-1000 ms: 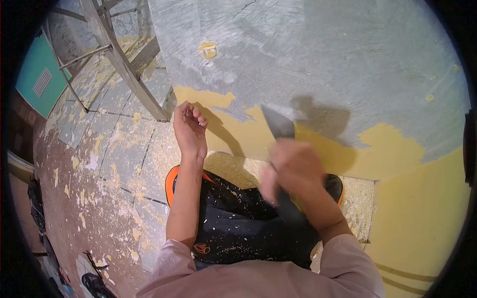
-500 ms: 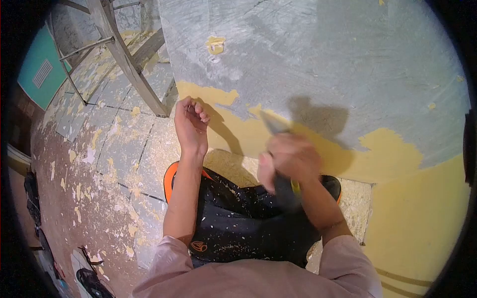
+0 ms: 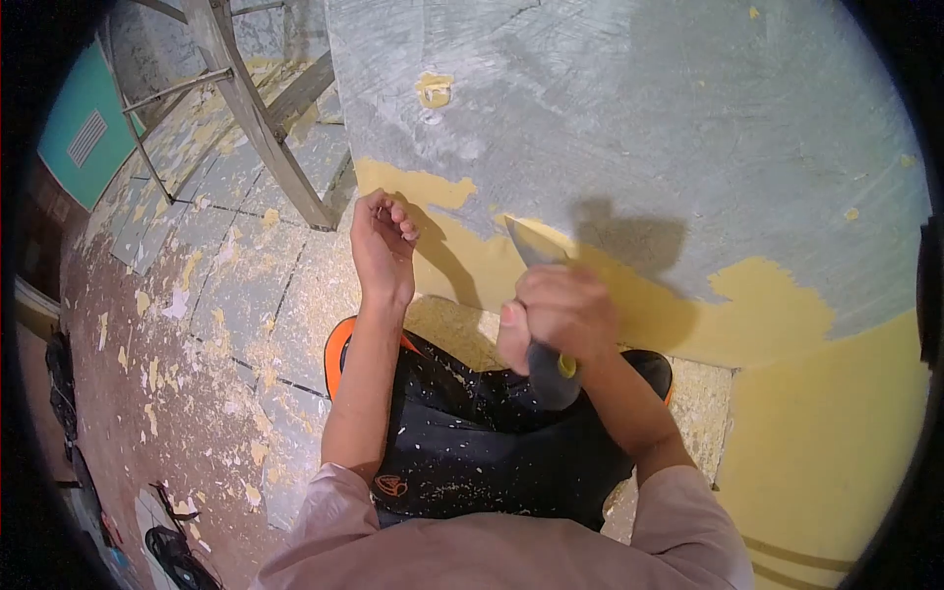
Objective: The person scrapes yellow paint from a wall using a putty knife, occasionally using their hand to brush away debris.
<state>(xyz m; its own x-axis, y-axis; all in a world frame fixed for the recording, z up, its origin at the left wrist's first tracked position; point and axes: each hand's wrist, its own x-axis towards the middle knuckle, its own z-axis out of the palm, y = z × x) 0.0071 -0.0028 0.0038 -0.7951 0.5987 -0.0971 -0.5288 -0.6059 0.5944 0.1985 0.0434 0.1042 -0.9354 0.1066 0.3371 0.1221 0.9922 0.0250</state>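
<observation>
My right hand (image 3: pixel 562 313) is closed around the dark handle of a scraper (image 3: pixel 536 246). Its handle end has a yellow mark and sticks out below my fist, while the grey metal blade points up and left. The blade tip meets the wall (image 3: pixel 511 128) along a strip of yellow paint (image 3: pixel 472 258), beside bare grey plaster. To the left, my left hand (image 3: pixel 382 246) is raised near the lower wall, fingers loosely curled and holding nothing. It casts a shadow on the yellow paint.
A wooden ladder (image 3: pixel 261 118) stands at the upper left. Paint flakes cover the tiled floor (image 3: pixel 231 295) and my dark trousers (image 3: pixel 492 452). A teal panel (image 3: pixel 88 138) is at the far left; a black strapped item (image 3: pixel 177 556) lies lower left. Yellow paint remains on the lower right wall.
My right hand and the scraper have shifted slightly left, and the blade tip sits a little further left on the wall. My left hand has hardly moved.
</observation>
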